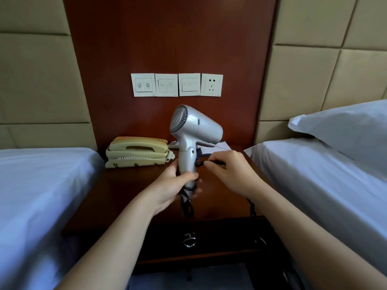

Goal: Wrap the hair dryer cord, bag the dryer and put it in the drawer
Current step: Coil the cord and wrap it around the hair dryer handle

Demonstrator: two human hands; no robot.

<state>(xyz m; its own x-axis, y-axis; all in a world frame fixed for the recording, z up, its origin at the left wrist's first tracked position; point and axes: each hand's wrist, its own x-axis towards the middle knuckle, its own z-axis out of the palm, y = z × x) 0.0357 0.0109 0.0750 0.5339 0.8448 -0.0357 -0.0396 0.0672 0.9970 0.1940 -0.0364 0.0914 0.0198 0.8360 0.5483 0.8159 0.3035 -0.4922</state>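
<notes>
Cord wrap under way, I'd judge: hair dryer [196, 126] held upright over the surface [129, 195] front edge.
Left grip [178, 185] clenched round its handle; right grip [228, 172] pinching the cord [187, 208] beside it, loose loops hanging — bagging and the shut drawer [167, 241] left to do.

Two bare forearms show, uncovered right back to the lower edge of the view. Each ends in a bare hand, the left hand [173, 186] and the right hand [231, 174], with slender fingers.
</notes>
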